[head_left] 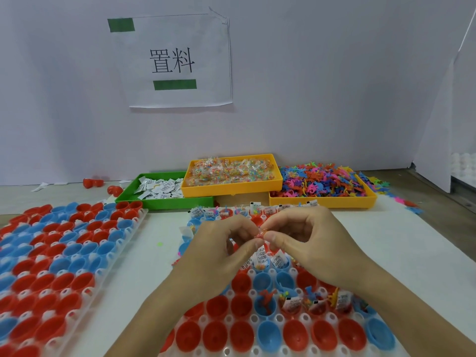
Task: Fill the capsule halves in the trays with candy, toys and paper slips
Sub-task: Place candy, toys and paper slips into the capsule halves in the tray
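Hands meet over the near tray (pixel 260 350): I see my left hand (pixel 219 253) and right hand (pixel 309 240) pinching one small orange piece (pixel 260 233) between fingertips. Red and blue halves (pixel 242 282) sit below, some filled; candy bin (pixel 231 188) lies behind

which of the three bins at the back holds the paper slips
The green bin, leftmost of the three; the two yellow ones hold wrapped candy and coloured plastic toys.

A pale lavender wall (pixel 309 73) fills the upper frame. Taped at upper centre hangs a white paper sign (pixel 177 60) with two black characters and green tape strips. Lower down lies a white tabletop (pixel 152 269); a white panel (pixel 443 112) leans at right.
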Tool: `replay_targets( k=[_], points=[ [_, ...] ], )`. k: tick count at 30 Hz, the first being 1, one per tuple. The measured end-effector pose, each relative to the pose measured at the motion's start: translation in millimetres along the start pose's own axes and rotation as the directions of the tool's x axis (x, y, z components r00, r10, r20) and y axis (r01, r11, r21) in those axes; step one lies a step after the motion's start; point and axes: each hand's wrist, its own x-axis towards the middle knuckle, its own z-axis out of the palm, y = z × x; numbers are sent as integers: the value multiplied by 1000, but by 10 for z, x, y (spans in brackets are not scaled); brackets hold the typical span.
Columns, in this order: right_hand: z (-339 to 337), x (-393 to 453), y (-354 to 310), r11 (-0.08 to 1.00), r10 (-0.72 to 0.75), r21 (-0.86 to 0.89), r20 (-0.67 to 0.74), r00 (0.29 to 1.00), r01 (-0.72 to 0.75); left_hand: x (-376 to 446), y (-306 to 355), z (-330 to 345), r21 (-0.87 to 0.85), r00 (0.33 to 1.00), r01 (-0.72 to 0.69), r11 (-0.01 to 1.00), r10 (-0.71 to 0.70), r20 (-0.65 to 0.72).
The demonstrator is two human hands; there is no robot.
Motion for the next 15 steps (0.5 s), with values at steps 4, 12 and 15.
replay_targets(
  k=[4, 12, 15],
  points=[
    [-1, 0, -11, 1000, 18, 4, 2, 1000, -18, 0, -3, -9, 22, 1000, -18, 1000, 18, 23],
    [-57, -32, -142, 990, 32, -144, 221, 975, 0, 11, -47, -204, -172, 990, -38, 984, 14, -138],
    [-37, -62, -193, 974, 76, -225, 370, 926, 10, 21, -76, -189, -190, 980, -23, 981, -16, -201]
  ],
)
